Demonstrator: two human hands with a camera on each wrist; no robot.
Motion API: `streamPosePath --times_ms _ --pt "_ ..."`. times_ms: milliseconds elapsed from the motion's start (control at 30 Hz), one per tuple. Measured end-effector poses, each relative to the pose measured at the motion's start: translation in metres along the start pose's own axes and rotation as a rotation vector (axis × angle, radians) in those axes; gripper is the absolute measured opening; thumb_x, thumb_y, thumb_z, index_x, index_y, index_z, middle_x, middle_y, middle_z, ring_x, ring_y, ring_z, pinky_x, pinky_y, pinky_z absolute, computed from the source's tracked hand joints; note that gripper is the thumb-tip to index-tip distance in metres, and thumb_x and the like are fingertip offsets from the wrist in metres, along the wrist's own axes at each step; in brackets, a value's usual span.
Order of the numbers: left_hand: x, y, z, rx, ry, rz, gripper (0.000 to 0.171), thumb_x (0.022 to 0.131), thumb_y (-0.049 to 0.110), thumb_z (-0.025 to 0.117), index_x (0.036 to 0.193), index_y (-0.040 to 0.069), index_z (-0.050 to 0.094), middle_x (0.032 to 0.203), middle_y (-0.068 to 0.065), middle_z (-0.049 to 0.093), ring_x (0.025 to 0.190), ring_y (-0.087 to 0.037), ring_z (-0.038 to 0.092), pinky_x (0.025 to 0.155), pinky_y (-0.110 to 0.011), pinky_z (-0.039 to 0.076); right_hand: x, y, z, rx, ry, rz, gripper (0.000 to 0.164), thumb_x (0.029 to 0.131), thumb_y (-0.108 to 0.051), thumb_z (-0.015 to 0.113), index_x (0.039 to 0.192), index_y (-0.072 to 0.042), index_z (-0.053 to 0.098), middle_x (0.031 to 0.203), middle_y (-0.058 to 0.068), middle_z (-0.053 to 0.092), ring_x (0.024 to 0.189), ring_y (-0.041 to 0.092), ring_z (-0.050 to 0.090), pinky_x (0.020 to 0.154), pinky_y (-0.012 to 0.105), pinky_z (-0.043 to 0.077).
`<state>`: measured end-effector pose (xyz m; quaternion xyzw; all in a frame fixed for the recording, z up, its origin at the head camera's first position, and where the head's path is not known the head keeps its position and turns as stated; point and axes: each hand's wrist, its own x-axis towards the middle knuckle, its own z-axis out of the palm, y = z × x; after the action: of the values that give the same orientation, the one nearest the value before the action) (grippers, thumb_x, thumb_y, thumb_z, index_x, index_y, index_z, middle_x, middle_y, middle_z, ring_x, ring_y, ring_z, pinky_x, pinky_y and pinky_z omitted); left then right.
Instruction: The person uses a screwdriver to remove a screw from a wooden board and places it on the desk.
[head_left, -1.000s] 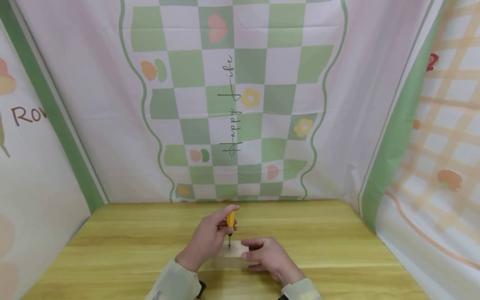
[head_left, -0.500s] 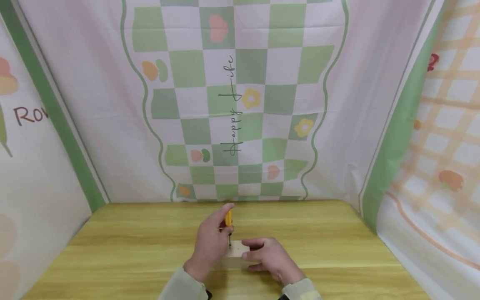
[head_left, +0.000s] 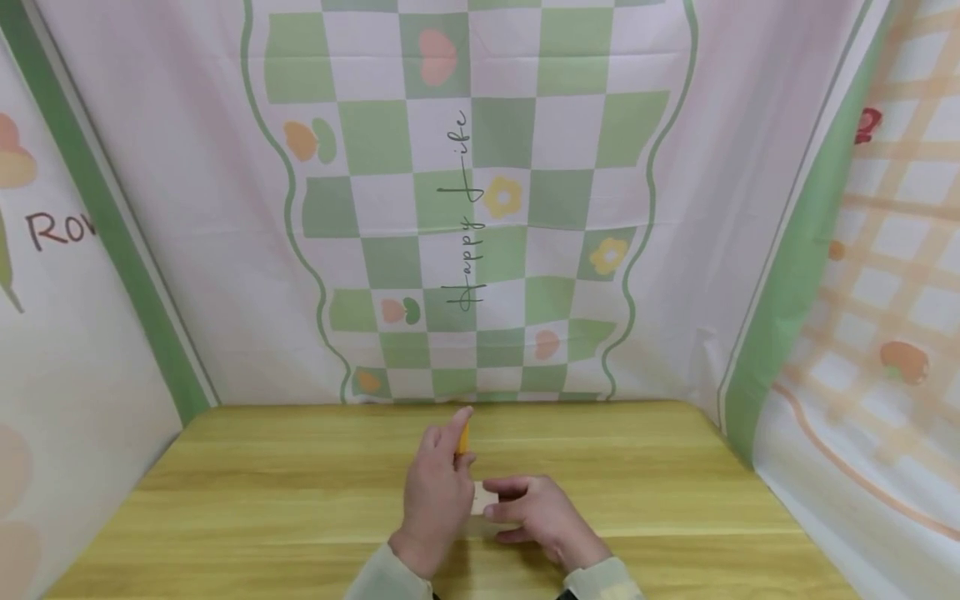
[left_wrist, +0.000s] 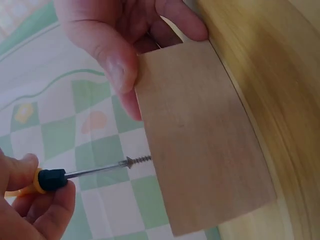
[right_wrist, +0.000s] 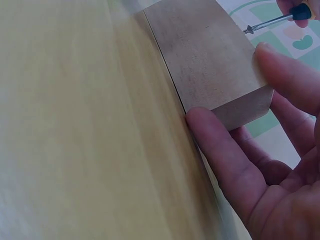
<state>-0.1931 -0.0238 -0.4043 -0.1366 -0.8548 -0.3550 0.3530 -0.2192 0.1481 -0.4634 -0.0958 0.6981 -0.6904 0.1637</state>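
I logged: one table (head_left: 225, 500), under the block (left_wrist: 200, 135); right hand (head_left: 543, 517), which pinched the block's right end; left hand (head_left: 438, 500), which pinched the screwdriver (left_wrist: 95, 171); one screw (left_wrist: 140, 160), threads showing above the block, tip at its head. Step, I judged: driving it; next move called for turning, block steady.

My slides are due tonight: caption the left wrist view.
Left hand holds a yellow-handled screwdriver to a screw protruding from a wooden block gripped by the right hand.
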Motion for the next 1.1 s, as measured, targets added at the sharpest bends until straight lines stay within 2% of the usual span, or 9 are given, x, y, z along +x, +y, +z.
streamPosePath --times_ms 200,333,400,533,633,767,867,933,1100 --pt "0.003 -0.007 -0.004 -0.045 -0.052 0.061 0.065 0.082 -0.002 0.079 0.139 0.02 0.057 0.084 0.002 0.047 0.063 -0.008 0.044 0.055 -0.022 0.047 -0.001 -0.001 -0.001 0.004 -0.002 0.004 0.045 0.085 -0.007 0.079 0.125 0.006 0.065 0.128 0.018 0.061 0.103 0.027 0.064 0.076 0.048 0.058" --pt "0.008 -0.012 -0.01 -0.074 -0.148 0.115 0.059 0.085 0.001 0.077 0.138 0.017 0.057 0.091 -0.001 0.054 0.072 -0.012 0.052 0.062 -0.026 0.05 -0.001 -0.001 -0.001 0.008 -0.006 0.002 0.046 0.085 -0.007 0.079 0.125 0.007 0.064 0.127 0.018 0.062 0.102 0.028 0.064 0.077 0.048 0.058" --pt "0.01 -0.014 -0.013 -0.14 -0.22 0.113 0.059 0.087 -0.001 0.075 0.139 0.017 0.054 0.101 -0.002 0.057 0.084 -0.014 0.056 0.07 -0.028 0.053 -0.001 -0.001 -0.001 0.006 -0.008 0.005 0.046 0.084 -0.008 0.08 0.125 0.007 0.064 0.127 0.018 0.061 0.102 0.028 0.064 0.077 0.048 0.058" --pt "0.012 -0.017 -0.017 -0.353 -0.362 0.107 0.066 0.09 -0.014 0.062 0.145 0.019 0.047 0.123 -0.006 0.059 0.105 -0.017 0.062 0.086 -0.032 0.055 -0.001 0.0 -0.001 0.012 -0.009 0.011 0.046 0.084 -0.007 0.079 0.126 0.007 0.064 0.126 0.018 0.061 0.101 0.029 0.065 0.076 0.049 0.058" --pt "0.014 -0.021 -0.018 -0.462 -0.418 0.125 0.071 0.09 -0.02 0.055 0.146 0.023 0.046 0.121 -0.004 0.062 0.103 -0.019 0.065 0.086 -0.03 0.055 -0.001 0.0 0.0 0.02 -0.005 0.009 0.046 0.084 -0.006 0.079 0.125 0.008 0.063 0.126 0.018 0.062 0.1 0.029 0.065 0.076 0.048 0.058" --pt "0.015 -0.027 -0.018 -0.515 -0.436 0.121 0.069 0.091 -0.018 0.057 0.144 0.025 0.051 0.109 0.0 0.064 0.095 -0.019 0.067 0.082 -0.028 0.056 -0.002 0.0 0.0 0.02 0.001 0.0 0.046 0.084 -0.007 0.08 0.124 0.008 0.064 0.128 0.018 0.062 0.101 0.029 0.065 0.076 0.048 0.058" --pt "0.018 -0.029 -0.021 -0.528 -0.43 0.059 0.066 0.091 -0.015 0.06 0.142 0.026 0.055 0.104 -0.001 0.065 0.092 -0.019 0.068 0.079 -0.028 0.057 -0.002 0.0 0.0 0.017 0.004 0.0 0.045 0.084 -0.006 0.08 0.124 0.007 0.065 0.128 0.019 0.061 0.102 0.029 0.064 0.077 0.048 0.058" --pt "0.019 -0.029 -0.022 -0.534 -0.413 0.004 0.064 0.089 -0.015 0.062 0.139 0.025 0.058 0.101 -0.002 0.065 0.09 -0.02 0.068 0.077 -0.028 0.057 -0.002 -0.001 0.0 0.013 0.005 0.005 0.044 0.084 -0.006 0.08 0.124 0.006 0.065 0.128 0.02 0.061 0.102 0.03 0.064 0.077 0.048 0.058" --pt "0.018 -0.028 -0.019 -0.485 -0.32 -0.064 0.062 0.087 -0.013 0.067 0.137 0.023 0.061 0.099 -0.007 0.068 0.087 -0.016 0.069 0.074 -0.025 0.057 -0.002 -0.002 0.0 0.011 0.007 0.016 0.044 0.084 -0.007 0.08 0.124 0.005 0.066 0.129 0.021 0.06 0.101 0.031 0.065 0.077 0.048 0.058"
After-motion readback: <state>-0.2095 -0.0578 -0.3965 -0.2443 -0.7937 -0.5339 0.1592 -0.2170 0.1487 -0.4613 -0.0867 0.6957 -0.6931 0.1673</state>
